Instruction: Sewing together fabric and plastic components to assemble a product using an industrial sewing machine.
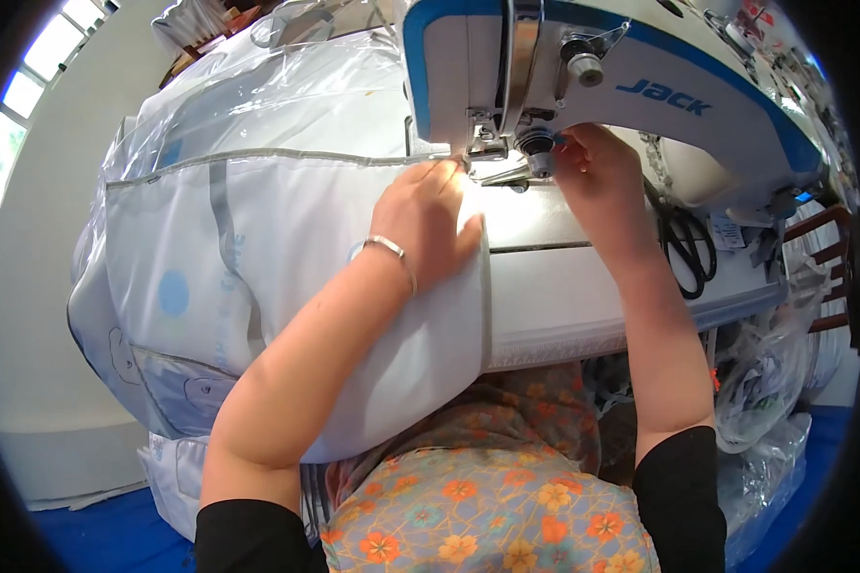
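Observation:
A white and blue sewing machine [640, 81] stands over the bed at the upper right. Pale grey-white fabric [306, 229] with grey edge binding spreads over its left side, one corner close to the presser foot [487, 151]. My left hand [425, 215] lies flat on this fabric, fingertips beside the lit needle area and thumb spread apart. My right hand [597, 172] is raised at the right of the round tension knob [537, 153], under the machine arm. Its fingers are curled together; a small blue spot shows at their tips, but what they hold, if anything, is unclear.
Clear plastic sheeting [296, 86] covers things behind the fabric. Black cables [683, 244] loop on the table's right side. More plastic bags [760, 401] hang at the lower right, near a brown wooden chair [831, 267]. A flowered apron [487, 516] covers my lap.

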The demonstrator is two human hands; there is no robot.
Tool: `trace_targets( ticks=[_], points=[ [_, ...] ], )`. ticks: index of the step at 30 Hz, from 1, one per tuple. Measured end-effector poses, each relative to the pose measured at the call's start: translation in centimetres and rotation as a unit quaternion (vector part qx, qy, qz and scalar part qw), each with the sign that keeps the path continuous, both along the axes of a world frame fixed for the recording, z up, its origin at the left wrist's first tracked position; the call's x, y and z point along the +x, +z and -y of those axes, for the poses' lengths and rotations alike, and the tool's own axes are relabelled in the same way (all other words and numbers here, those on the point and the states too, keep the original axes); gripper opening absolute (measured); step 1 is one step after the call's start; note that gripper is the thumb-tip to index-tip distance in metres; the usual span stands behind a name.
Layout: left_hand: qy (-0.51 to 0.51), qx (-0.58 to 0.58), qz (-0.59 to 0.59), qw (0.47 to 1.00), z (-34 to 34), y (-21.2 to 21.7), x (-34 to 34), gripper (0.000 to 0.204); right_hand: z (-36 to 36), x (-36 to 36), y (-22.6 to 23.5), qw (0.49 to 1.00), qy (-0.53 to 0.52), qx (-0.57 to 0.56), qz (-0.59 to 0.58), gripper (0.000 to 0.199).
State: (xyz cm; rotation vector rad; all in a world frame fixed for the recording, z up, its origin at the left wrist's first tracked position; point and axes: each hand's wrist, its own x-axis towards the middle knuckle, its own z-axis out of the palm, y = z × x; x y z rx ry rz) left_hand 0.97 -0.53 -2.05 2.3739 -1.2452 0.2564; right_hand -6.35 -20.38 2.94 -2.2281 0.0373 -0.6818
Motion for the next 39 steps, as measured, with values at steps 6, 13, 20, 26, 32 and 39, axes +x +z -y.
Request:
trace_targets(
  ticks=[6, 13, 20, 26, 32, 39],
  points=[
    [0.039, 0.067, 0.034, 0.996, 0.0, 0.1, -2.3, 0.067, 1.8, -4.3, -0.9, 0.997, -0.004, 0.008, -0.075, 0.019],
    [0.012, 0.033, -0.046, 0.998, -0.1, -0.2, 0.6, 0.055, 11.0, -12.9, -2.7, 0.925, -0.227, -0.271, -0.142, 0.03],
    [0.016, 0.022, -0.093, 0.995, -0.3, -0.3, 2.7, 0.049, 12.1, -14.5, -1.2, 0.955, -0.145, -0.143, -0.217, 0.054],
    [0.052, 0.009, -0.046, 0.998, -1.0, -1.7, 3.6, 0.056, 2.6, -13.1, -0.6, 0.841, 0.18, 0.432, -0.27, 0.095],
    [0.039, 0.002, -0.032, 0.999, -2.4, -1.8, 3.8, 0.054, -5.9, -6.9, -1.2, 0.714, 0.096, 0.564, -0.403, 0.078],
    [0.058, 0.03, -0.047, 0.997, -2.3, -1.4, 3.0, 0.065, -8.4, -3.7, -2.4, 0.691, 0.094, 0.643, -0.316, 0.064]
  ],
)
